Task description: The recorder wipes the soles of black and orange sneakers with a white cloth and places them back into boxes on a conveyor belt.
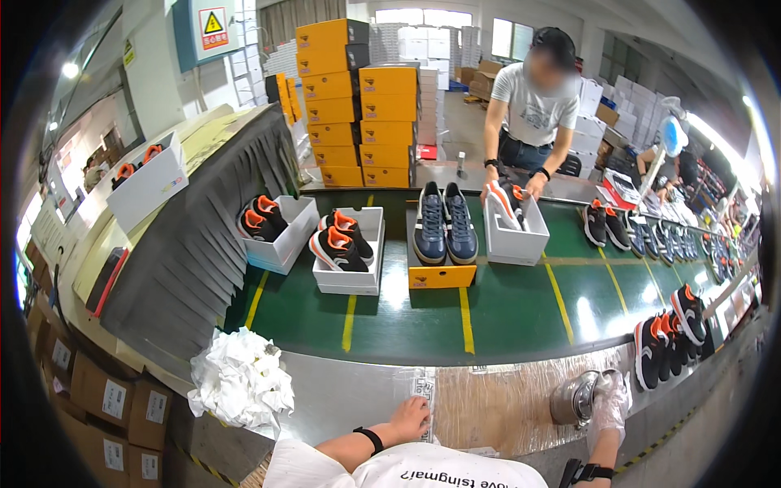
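Note:
My left hand rests on the counter's edge beside the taped cardboard, holding nothing, its fingers laid down on the surface. My right hand, in a thin clear plastic glove, is closed at the side of a shiny round metal can on the cardboard sheet; the glove hides part of the can. Beyond, on the green conveyor belt, a pair of navy shoes sits on an orange shoebox. Black-and-orange sneakers lie in a white box to its left.
Across the belt, a co-worker handles an orange-and-white shoe in a white box. Crumpled white paper is heaped at the counter's left. Black-and-orange sneakers stand at the right. Orange boxes are stacked behind; brown cartons at lower left.

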### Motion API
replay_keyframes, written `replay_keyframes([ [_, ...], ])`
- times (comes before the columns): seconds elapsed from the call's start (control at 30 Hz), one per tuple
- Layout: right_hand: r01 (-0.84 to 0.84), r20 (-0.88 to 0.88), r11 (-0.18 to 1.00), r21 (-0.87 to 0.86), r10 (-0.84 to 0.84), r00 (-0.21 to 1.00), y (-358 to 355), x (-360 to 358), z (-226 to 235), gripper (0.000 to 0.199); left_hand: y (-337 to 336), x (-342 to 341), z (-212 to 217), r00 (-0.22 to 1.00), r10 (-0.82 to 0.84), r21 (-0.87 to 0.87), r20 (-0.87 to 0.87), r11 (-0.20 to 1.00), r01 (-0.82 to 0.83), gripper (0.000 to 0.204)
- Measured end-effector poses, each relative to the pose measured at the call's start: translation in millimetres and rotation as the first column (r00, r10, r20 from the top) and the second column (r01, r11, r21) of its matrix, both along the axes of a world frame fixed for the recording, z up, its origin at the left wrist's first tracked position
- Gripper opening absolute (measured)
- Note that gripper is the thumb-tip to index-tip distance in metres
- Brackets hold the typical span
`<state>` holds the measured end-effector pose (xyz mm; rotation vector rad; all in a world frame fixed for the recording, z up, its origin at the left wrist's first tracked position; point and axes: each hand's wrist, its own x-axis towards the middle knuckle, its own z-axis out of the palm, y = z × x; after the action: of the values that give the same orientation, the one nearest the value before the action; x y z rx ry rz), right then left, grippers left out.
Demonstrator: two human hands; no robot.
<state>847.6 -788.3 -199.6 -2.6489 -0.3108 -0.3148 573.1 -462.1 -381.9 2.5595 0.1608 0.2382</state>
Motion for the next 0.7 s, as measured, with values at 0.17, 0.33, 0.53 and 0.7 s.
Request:
replay_keyframes([
  [0.17, 0.009, 0.039, 0.999, -0.054, -0.007, 0.999, 7.1, -5.8, 10.2, 0.032, 3.7, -1.9, 7.3, 0.999, -0.02, -0.016, -0.049, 1.0, 0.019, 0.015],
  [0.33, 0.032, -0.02, 0.988, -0.151, -0.036, 0.999, 11.0, -1.1, 17.4, 0.031, 10.7, 5.8, 10.3, 0.998, -0.057, -0.044, -0.02, 0.997, 0.056, 0.016],
  [0.53, -0.113, 0.063, 0.946, -0.304, 0.138, 0.988, 1.3, 4.4, 18.3, 0.027, 20.4, 20.4, -4.9, 0.995, -0.093, -0.043, -0.022, 0.995, 0.092, 0.016],
  [0.7, -0.026, -0.214, 0.971, -0.237, -0.027, 0.976, -14.3, 3.2, 14.4, 0.043, 52.8, 75.8, 49.2, 0.99, -0.121, -0.097, -0.075, 0.989, 0.114, 0.013],
])
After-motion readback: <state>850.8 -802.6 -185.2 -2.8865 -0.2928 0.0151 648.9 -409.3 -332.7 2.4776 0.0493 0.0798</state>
